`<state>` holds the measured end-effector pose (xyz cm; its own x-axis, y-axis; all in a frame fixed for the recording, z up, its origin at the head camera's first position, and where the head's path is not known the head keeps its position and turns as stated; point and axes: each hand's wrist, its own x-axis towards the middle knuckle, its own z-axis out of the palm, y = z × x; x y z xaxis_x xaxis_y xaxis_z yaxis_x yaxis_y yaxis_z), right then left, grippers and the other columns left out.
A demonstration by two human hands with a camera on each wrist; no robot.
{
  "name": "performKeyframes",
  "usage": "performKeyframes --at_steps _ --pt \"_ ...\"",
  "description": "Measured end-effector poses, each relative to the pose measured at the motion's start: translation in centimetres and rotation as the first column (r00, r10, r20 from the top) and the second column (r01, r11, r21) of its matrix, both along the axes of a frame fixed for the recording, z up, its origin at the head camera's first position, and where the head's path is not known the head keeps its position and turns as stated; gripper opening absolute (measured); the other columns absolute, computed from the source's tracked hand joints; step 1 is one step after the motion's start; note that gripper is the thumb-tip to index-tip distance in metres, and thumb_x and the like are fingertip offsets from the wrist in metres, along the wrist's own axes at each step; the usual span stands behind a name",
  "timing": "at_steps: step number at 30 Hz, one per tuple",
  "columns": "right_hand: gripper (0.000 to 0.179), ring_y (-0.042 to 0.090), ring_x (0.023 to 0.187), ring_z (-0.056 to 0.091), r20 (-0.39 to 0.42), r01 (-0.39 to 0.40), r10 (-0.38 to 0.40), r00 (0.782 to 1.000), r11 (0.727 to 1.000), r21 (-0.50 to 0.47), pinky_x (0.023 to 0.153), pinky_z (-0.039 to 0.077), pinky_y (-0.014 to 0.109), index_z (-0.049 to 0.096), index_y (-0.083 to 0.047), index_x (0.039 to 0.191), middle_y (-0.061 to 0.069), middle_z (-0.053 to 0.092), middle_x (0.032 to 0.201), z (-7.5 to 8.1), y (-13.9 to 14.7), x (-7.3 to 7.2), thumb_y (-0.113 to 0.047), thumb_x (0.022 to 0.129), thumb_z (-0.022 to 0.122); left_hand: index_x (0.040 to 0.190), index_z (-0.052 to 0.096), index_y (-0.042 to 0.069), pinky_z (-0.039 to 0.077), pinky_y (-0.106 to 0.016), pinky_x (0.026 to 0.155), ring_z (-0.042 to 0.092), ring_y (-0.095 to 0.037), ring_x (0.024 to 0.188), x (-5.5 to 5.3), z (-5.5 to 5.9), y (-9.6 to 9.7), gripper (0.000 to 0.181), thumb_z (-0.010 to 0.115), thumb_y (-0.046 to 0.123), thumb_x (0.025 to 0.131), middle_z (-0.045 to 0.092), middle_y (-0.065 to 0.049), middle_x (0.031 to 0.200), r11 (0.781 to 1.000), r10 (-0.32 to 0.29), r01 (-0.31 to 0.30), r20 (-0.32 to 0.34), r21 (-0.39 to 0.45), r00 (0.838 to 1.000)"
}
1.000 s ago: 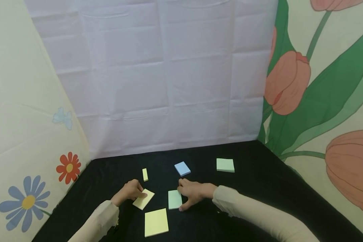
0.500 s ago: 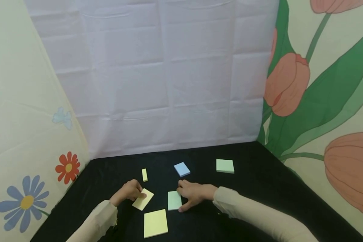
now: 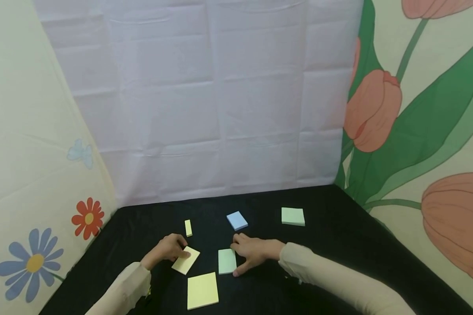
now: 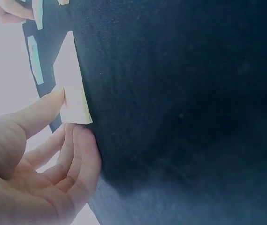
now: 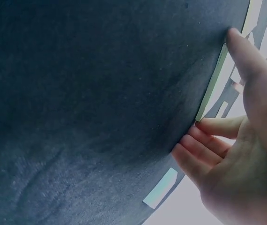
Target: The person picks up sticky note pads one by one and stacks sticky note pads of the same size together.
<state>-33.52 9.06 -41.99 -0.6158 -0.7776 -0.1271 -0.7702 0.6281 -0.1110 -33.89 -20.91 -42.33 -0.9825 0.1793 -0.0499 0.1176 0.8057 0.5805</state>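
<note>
In the head view, my left hand holds a pale yellow sticky note pad, which lies turned at an angle. The left wrist view has the thumb on the top face of this pad, with the curled fingers at its near edge. My right hand spans a light green sticky note pad. In the right wrist view, thumb and index finger sit at opposite ends of that pad, while the other fingers rest beside it. Just in front of both lies a larger yellow sticky note pad.
Farther back on the black cloth are a narrow yellow note strip, a blue sticky note pad and another green pad. A white sheet hangs behind, with flower-printed fabric at both sides.
</note>
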Motion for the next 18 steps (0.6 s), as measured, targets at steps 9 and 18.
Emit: performKeyframes --at_steps 9,18 --pt "0.08 0.01 0.101 0.042 0.03 0.009 -0.008 1.0 0.999 -0.03 0.084 0.046 0.026 0.053 -0.006 0.134 -0.001 0.041 0.118 -1.9 0.8 -1.9 -0.068 0.085 0.062 0.1 0.068 -0.006 0.058 -0.04 0.058 0.064 -0.021 0.068 0.1 0.3 -0.3 0.027 0.082 0.007 0.08 0.063 -0.01 0.081 0.998 -0.01 0.009 0.013 0.067 1.0" --pt "0.064 0.009 0.09 0.041 -0.035 -0.032 0.031 0.999 0.999 -0.002 0.07 0.044 0.024 0.059 -0.003 0.122 -0.002 0.041 0.106 -0.2 0.4 -0.4 -0.058 0.089 0.065 0.097 0.067 -0.003 0.057 -0.039 0.055 0.062 -0.02 0.064 0.2 0.2 -0.8 0.013 0.074 0.003 0.087 0.06 -0.009 0.08 0.996 -0.006 0.008 -0.016 0.084 1.0"
